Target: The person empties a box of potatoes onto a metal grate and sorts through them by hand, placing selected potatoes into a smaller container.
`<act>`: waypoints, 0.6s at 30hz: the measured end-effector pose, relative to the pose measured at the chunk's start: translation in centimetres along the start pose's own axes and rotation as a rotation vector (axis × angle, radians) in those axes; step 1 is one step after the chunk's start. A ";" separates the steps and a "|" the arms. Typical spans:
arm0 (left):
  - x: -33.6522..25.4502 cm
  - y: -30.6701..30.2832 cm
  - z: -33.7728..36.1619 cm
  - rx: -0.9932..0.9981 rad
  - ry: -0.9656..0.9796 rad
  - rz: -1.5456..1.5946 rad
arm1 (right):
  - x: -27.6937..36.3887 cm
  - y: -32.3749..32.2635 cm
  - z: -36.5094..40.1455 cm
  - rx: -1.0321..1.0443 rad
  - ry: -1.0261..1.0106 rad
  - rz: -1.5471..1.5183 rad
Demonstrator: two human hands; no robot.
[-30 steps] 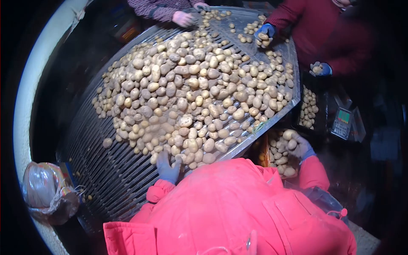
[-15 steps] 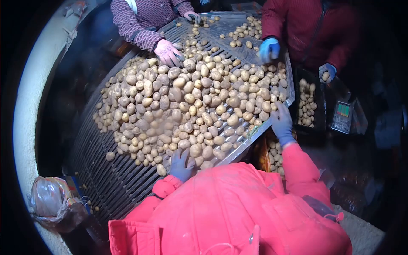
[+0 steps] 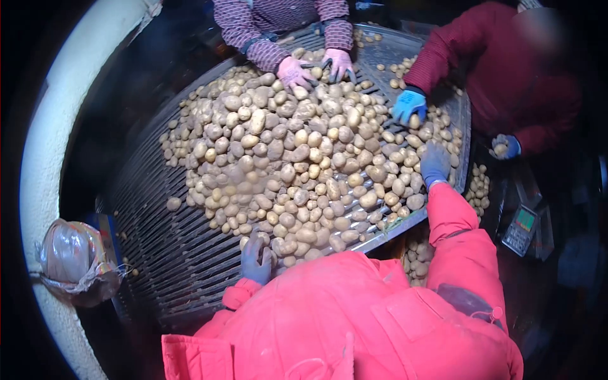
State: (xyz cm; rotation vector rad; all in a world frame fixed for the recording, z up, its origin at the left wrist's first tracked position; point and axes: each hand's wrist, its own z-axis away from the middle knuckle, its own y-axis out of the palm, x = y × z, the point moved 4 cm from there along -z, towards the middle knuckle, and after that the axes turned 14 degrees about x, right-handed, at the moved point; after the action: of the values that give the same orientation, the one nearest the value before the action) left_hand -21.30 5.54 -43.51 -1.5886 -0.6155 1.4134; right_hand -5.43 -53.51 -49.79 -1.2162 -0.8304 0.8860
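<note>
The person is picking through the potatoes (image 3: 297,152) heaped on the grate (image 3: 177,253). The left hand (image 3: 256,259) lies spread on the pile's near edge. The right hand (image 3: 435,163) reaches over its right side, fingers curled down; whether it grips one cannot be told. The next move probably calls for closing on a single potato, clear of a co-worker's blue glove (image 3: 409,104) nearby.

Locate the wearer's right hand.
Head view, right of centre: the right hand rests on the potatoes near the right edge of the grate, below a co-worker's blue-gloved hand.
</note>
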 end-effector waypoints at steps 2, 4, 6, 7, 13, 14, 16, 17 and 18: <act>1.0 -0.2 1.0 0.001 -0.017 -0.001 | 3.8 -4.5 2.3 -0.717 -0.117 0.124; 0.8 -1.0 2.1 0.001 -0.072 -0.014 | 9.7 -7.0 3.3 -0.604 -0.304 0.048; 2.6 -1.0 4.2 -0.058 -0.179 -0.123 | 15.8 -7.6 5.0 -0.383 -0.549 -0.103; 4.0 -0.4 5.3 -0.073 -0.216 -0.177 | 18.5 -8.6 6.2 -0.353 -0.685 -0.212; 5.5 0.2 6.7 -0.054 -0.393 -0.172 | 24.7 -4.5 3.5 -0.201 -0.727 -0.132; 5.7 0.3 6.9 -0.056 -0.407 -0.171 | 24.5 -4.3 2.3 -0.194 -0.740 -0.133; 5.8 0.4 6.9 -0.058 -0.415 -0.172 | 24.3 -4.0 0.2 -0.098 -0.836 -0.198; 5.7 0.3 6.9 -0.061 -0.419 -0.173 | 24.0 -4.2 -0.4 -0.087 -0.851 -0.126; 5.6 0.2 6.9 -0.064 -0.429 -0.174 | 23.4 -4.0 -1.0 -0.084 -0.861 -0.127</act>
State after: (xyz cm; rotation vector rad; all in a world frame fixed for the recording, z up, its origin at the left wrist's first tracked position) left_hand -26.68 12.11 -46.14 -1.2479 -1.0329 1.6238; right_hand 5.98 -33.29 -44.59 -0.8109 -1.6204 1.2961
